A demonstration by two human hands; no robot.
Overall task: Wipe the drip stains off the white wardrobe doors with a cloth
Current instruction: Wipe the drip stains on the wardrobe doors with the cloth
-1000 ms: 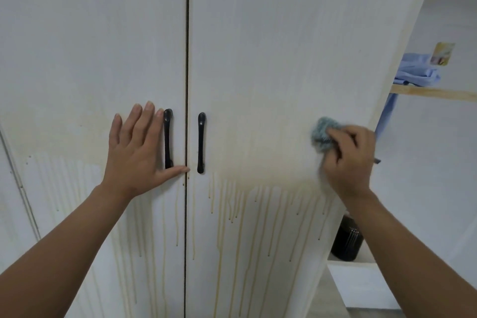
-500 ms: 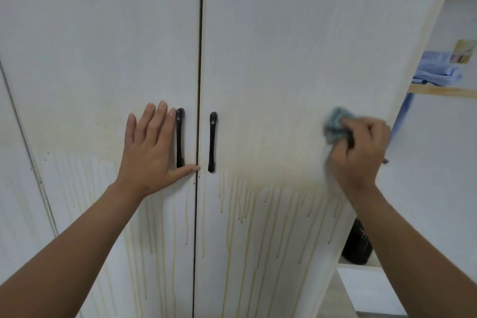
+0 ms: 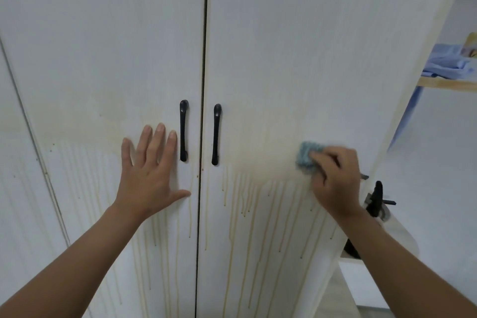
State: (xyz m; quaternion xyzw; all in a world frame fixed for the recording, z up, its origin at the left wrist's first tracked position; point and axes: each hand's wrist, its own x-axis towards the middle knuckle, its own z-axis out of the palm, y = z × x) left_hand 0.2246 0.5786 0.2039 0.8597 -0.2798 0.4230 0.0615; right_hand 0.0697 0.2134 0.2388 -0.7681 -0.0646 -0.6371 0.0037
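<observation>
**Status: cloth on right door, left hand braced on left door**

Nearest to the camera, I saw two bare forearms reaching up to the wardrobe. The left hand [image 3: 148, 175] lay flat on the left door [image 3: 103, 59], fingers straight and slightly spread, holding nothing. Its index finger was just beside the left black handle [image 3: 183, 130], and its thumb pointed toward the centre gap.

The right hand [image 3: 335, 178] had its fingers curled over a small blue-grey cloth [image 3: 307, 157] and pressed it against the right door [image 3: 296, 59]. The cloth was bunched and nubby in texture, and it sat at the right end of a pale tan smear. It was well right of the right black handle [image 3: 216, 134].

Below both hands, thin yellow-brown drip stains [image 3: 247, 214] ran down the two doors in vertical streaks. Above the smear, both door faces showed plain white.

The right door's outer edge ran diagonally just beside the right wrist. A dark fitting [image 3: 376, 199] showed past that edge.

Farther back, blue fabric [image 3: 449, 64] lay on a wooden shelf [image 3: 446, 84]. A yellowish item at the frame edge was too blurred for me to read.
</observation>
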